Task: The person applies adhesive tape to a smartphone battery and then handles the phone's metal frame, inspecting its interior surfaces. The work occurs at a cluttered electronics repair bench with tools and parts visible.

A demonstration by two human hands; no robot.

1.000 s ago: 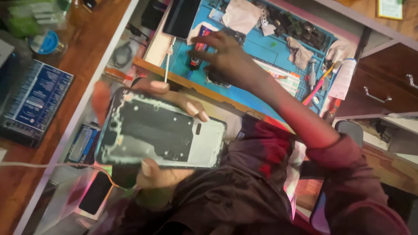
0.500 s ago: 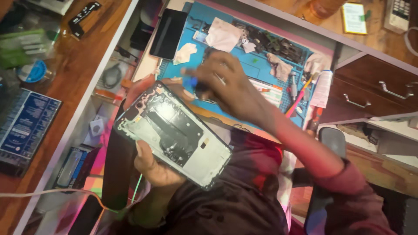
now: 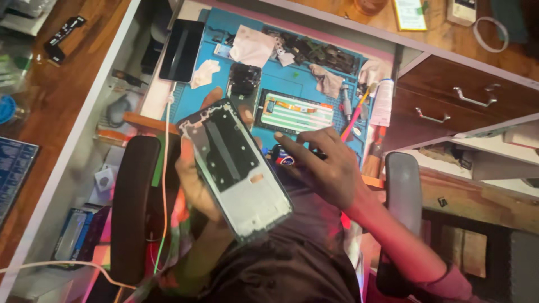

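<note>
My left hand grips an opened phone body from behind, thumb tip at its top edge. The phone's bare inner side faces me: a dark plate above, pale silvery frame below, tilted with its top to the upper left. My right hand hovers just right of the phone over the near edge of the blue work mat. Its fingers close around a small dark tube with a red and blue label, mostly hidden under the fingers.
On the mat lie a black phone, a second opened device, crumpled tissues, small dark parts and a pink-handled tool. A white tube stands at the mat's right. Chair armrests flank me. Wooden drawers are right.
My right hand has drawn back from the far part of the mat toward me with the small tube. The phone body has swung from lying crosswise to standing more lengthwise.
</note>
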